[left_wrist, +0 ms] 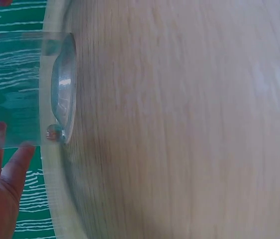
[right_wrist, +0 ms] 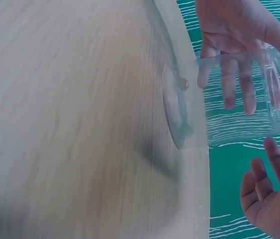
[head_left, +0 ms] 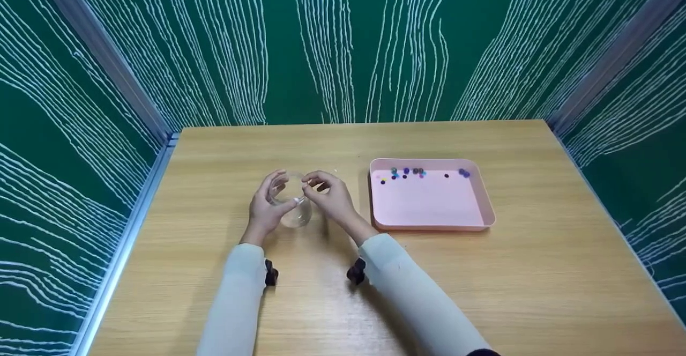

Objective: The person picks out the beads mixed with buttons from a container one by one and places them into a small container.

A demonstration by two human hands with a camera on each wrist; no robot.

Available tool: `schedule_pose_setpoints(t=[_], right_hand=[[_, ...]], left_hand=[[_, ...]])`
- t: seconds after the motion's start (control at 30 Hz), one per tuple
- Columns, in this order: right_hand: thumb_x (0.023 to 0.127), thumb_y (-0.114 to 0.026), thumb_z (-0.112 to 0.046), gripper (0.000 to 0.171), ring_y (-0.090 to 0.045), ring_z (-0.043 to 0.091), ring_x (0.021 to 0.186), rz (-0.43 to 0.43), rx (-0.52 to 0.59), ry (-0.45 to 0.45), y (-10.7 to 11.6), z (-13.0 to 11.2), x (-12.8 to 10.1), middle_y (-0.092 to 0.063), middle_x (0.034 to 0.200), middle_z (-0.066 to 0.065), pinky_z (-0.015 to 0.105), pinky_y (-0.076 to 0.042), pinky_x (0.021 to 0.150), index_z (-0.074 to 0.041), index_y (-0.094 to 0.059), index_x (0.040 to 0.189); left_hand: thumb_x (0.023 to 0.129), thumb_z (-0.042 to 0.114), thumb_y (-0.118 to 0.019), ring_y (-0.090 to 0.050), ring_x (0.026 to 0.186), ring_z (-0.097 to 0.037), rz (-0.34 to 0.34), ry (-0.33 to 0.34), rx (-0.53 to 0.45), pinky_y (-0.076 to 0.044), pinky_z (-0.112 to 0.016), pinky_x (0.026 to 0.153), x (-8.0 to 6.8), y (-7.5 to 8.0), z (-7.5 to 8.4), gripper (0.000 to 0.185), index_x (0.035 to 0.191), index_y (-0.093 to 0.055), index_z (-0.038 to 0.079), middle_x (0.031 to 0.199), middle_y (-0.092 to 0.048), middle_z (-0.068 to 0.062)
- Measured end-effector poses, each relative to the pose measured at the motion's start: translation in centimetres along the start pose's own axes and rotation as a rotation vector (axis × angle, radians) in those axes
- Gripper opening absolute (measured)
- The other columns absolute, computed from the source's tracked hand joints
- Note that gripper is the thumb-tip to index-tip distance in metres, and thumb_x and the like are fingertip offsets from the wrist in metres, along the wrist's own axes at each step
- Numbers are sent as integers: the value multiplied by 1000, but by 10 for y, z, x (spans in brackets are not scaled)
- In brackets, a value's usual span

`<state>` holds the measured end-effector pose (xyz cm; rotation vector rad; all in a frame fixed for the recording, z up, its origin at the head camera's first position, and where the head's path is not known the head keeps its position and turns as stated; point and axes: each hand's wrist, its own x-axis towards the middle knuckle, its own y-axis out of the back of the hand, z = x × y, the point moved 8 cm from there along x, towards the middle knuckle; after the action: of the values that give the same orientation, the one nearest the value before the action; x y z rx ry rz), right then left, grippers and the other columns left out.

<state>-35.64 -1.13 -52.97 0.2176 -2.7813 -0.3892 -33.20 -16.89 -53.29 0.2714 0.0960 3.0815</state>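
My left hand (head_left: 263, 211) grips a clear jar (head_left: 296, 217) from its left side, thumb across the front and fingers behind. Several of those fingers show through the jar wall in the right wrist view. The jar stands upright, its base at the tabletop. A small round bead (left_wrist: 53, 132) lies low at the base's edge. Thumb and index finger of my right hand (head_left: 335, 198) are bent together at the right side of the rim, its other fingers curled (right_wrist: 261, 181). I cannot tell whether they pinch the rim or something small.
A shallow pink tray (head_left: 429, 200) sits to the right of my hands. Several small beads (head_left: 418, 171), dark, blue and other colours, lie along its far side. Green panels (head_left: 278, 50) with white wavy lines stand behind the wooden table (head_left: 321, 313) and at both sides.
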Motion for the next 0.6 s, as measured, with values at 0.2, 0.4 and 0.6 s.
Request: schedule_pose_setpoints(t=[0.2, 0.4, 0.6], right_hand=[[85, -68, -14, 16, -63, 22, 93, 17, -43, 41, 2, -4, 0, -70, 99, 8, 47, -52, 86, -9, -72, 99], [84, -70, -16, 28, -59, 38, 100, 26, -3, 20, 9, -5, 2, -67, 104, 14, 54, -51, 83, -9, -66, 111], [83, -72, -21, 41, -59, 35, 101, 105, 15, -58, 27, 3, 3, -63, 106, 17, 40, -52, 78, -12, -58, 120]], left_hand=[[73, -4, -73, -47, 132, -37, 10, 20, 0, -36, -44, 115, 0, 0, -3, 72, 139, -45, 0, 136, -54, -22], [73, -2, -73, -44, 133, -42, 9, 36, -25, -33, -51, 115, 0, 0, -4, 74, 140, -43, 0, 138, -52, -22], [75, 0, -73, -41, 135, -41, -6, 78, -17, -31, -53, 116, -1, 0, -6, 75, 142, -41, 3, 141, -48, -23]])
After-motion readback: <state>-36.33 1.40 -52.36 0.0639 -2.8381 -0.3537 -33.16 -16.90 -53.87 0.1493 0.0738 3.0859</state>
